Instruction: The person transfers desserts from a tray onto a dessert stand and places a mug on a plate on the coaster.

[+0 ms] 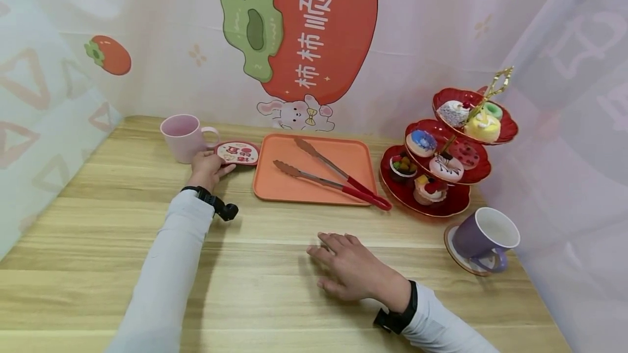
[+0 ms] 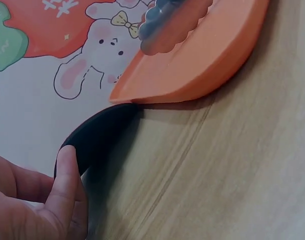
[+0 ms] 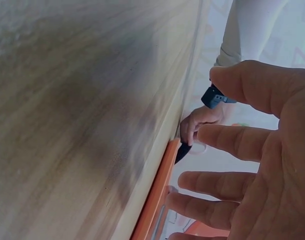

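Observation:
At the back left, my left hand [image 1: 207, 169] pinches the near left edge of a round coaster [image 1: 237, 153] with a red rim and printed top. In the left wrist view the coaster's dark underside [image 2: 100, 132] shows, tilted up off the table, its far edge right at the tray's corner. A pink mug [image 1: 182, 138] stands just behind the left hand, its handle close to the coaster. My right hand [image 1: 350, 268] hovers low over the front middle of the table, fingers spread and holding nothing.
An orange tray [image 1: 275, 189] right of the coaster bears two red-handled tongs [image 1: 363, 192]. A red three-tier stand [image 1: 453, 206] with pastries stands at the back right. In front of it, a purple mug [image 1: 478, 238] sits on another coaster [image 1: 453, 252]. A printed curtain [image 1: 407, 42] closes the back.

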{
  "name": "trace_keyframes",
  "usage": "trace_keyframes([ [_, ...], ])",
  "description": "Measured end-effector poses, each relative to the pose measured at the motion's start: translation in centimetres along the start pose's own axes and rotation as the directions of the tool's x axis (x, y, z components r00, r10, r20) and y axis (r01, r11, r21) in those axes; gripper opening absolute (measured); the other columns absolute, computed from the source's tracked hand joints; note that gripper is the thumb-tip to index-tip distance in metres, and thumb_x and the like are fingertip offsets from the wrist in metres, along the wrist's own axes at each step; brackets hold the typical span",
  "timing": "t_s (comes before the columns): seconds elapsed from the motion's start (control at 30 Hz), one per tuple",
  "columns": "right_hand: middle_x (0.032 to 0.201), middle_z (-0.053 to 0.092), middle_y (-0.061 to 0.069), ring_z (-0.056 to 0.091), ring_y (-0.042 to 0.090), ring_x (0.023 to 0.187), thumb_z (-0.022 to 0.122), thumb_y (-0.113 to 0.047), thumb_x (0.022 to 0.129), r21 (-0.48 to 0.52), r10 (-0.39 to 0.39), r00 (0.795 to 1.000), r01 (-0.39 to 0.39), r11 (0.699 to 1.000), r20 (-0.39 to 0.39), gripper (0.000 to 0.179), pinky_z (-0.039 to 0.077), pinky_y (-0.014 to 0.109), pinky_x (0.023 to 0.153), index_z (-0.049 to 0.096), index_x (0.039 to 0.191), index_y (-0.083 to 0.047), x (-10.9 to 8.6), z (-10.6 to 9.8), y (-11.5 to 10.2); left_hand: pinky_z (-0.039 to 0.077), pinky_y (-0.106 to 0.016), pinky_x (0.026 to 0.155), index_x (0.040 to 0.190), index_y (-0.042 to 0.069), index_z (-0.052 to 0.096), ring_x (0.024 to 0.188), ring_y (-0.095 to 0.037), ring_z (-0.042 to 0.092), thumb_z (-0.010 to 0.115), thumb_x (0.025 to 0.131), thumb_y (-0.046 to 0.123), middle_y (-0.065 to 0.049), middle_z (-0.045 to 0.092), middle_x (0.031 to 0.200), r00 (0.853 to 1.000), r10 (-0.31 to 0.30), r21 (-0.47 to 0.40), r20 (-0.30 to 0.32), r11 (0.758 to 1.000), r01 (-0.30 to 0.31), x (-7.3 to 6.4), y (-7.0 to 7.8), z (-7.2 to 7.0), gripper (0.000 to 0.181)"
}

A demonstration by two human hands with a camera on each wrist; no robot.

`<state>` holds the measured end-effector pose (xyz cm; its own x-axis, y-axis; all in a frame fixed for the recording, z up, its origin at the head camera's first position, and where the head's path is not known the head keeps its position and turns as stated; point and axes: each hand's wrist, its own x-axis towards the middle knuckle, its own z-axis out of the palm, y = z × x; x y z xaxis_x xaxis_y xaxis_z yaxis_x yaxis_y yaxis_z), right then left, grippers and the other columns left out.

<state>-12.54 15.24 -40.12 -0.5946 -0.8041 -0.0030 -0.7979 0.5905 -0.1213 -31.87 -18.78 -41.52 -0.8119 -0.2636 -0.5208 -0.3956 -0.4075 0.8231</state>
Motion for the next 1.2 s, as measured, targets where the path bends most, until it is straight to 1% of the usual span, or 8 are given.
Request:
trace_keyframes([
  [0.13, 0.135, 0.044, 0.02, 0.042, 0.031, 0.123, 0.06, -0.041, 0.088, 0.009, -0.001, 1.0, 0.001, 1.0, -0.003, 0.055, 0.041, 0.053, 0.093, 0.049, 0.134, -0.013, -0.2, 0.0, 0.1, 0.053, -0.024, 0.078, 0.145, 0.007, 0.029, 0.117, -0.023, 0.048, 0.037, 0.088, -0.018, -0.015, 0.034, 0.143, 1.0, -0.004, -0.013, 0.007, 1.0, 0.004, -0.4, 0.1, 0.0, 0.062],
  [0.3, 0.134, 0.045, 0.02, 0.042, 0.031, 0.123, 0.06, -0.04, 0.088, 0.013, -0.005, 1.0, 0.005, 1.0, -0.007, 0.055, 0.041, 0.05, 0.095, 0.049, 0.133, -0.012, -0.3, 0.0, 0.2, 0.052, -0.024, 0.079, 0.144, 0.004, 0.026, 0.115, -0.023, 0.048, 0.037, 0.086, -0.018, -0.016, 0.032, 0.143, 0.998, 0.049, 0.014, 0.031, 0.999, -0.05, -1.1, 0.0, -0.7, 0.063],
  [0.5, 0.136, 0.043, 0.02, 0.041, 0.031, 0.124, 0.061, -0.041, 0.088, 0.041, 0.014, 1.0, -0.014, 0.999, 0.004, 0.056, 0.039, 0.05, 0.097, 0.048, 0.134, -0.012, -0.3, -0.1, 0.3, 0.053, -0.023, 0.077, 0.142, 0.001, 0.023, 0.101, -0.019, 0.051, 0.037, 0.088, -0.016, -0.017, 0.032, 0.138, 0.989, 0.125, 0.103, 0.078, 0.986, -0.133, -2.1, 0.0, -1.9, 0.058],
  [0.6, 0.136, 0.042, 0.021, 0.04, 0.031, 0.125, 0.061, -0.041, 0.088, 0.058, 0.022, 1.0, -0.022, 0.998, 0.002, 0.057, 0.038, 0.05, 0.098, 0.048, 0.135, -0.012, -0.4, -0.1, 0.5, 0.054, -0.023, 0.076, 0.142, 0.003, 0.022, 0.093, -0.016, 0.054, 0.039, 0.091, -0.011, -0.018, 0.032, 0.136, 0.987, 0.131, 0.147, 0.094, 0.978, -0.144, -2.8, -0.1, -2.4, 0.056],
  [0.77, 0.136, 0.042, 0.021, 0.04, 0.03, 0.125, 0.061, -0.04, 0.088, 0.086, 0.028, 1.0, -0.028, 0.996, 0.002, 0.057, 0.038, 0.05, 0.099, 0.047, 0.135, -0.012, -0.4, -0.1, 0.6, 0.055, -0.023, 0.073, 0.138, 0.005, 0.022, 0.081, -0.014, 0.057, 0.041, 0.093, -0.008, -0.021, 0.033, 0.132, 0.983, 0.13, 0.175, 0.131, 0.973, -0.152, -4.0, -0.4, -2.7, 0.051],
  [0.97, 0.136, 0.043, 0.021, 0.04, 0.031, 0.125, 0.061, -0.038, 0.089, 0.109, 0.038, 0.999, -0.036, 0.993, -0.009, 0.055, 0.038, 0.05, 0.099, 0.048, 0.135, -0.011, -0.5, 0.1, 0.6, 0.055, -0.02, 0.066, 0.137, 0.001, 0.022, 0.069, -0.012, 0.057, 0.04, 0.093, -0.009, -0.021, 0.036, 0.117, 0.962, 0.125, 0.189, 0.244, 0.966, -0.174, -5.6, -1.0, -2.4, 0.049],
  [1.07, 0.136, 0.043, 0.021, 0.04, 0.031, 0.125, 0.06, -0.036, 0.09, 0.135, 0.047, 0.999, -0.045, 0.99, -0.013, 0.053, 0.038, 0.05, 0.099, 0.048, 0.135, -0.01, -0.5, 0.2, 0.8, 0.055, -0.02, 0.065, 0.136, -0.001, 0.022, 0.068, -0.012, 0.057, 0.041, 0.093, -0.009, -0.02, 0.037, 0.112, 0.947, 0.114, 0.2, 0.299, 0.963, -0.179, -6.4, -1.3, -2.2, 0.048],
  [1.2, 0.135, 0.045, 0.019, 0.04, 0.029, 0.126, 0.06, -0.034, 0.09, 0.179, 0.049, 0.998, -0.043, 0.983, -0.026, 0.051, 0.039, 0.05, 0.098, 0.049, 0.133, -0.009, -0.6, 0.3, 1.1, 0.055, -0.02, 0.065, 0.135, 0.0, 0.025, 0.069, -0.013, 0.056, 0.041, 0.093, -0.008, -0.02, 0.039, 0.109, 0.934, 0.102, 0.231, 0.343, 0.955, -0.189, -7.2, -1.7, -1.9, 0.045],
])
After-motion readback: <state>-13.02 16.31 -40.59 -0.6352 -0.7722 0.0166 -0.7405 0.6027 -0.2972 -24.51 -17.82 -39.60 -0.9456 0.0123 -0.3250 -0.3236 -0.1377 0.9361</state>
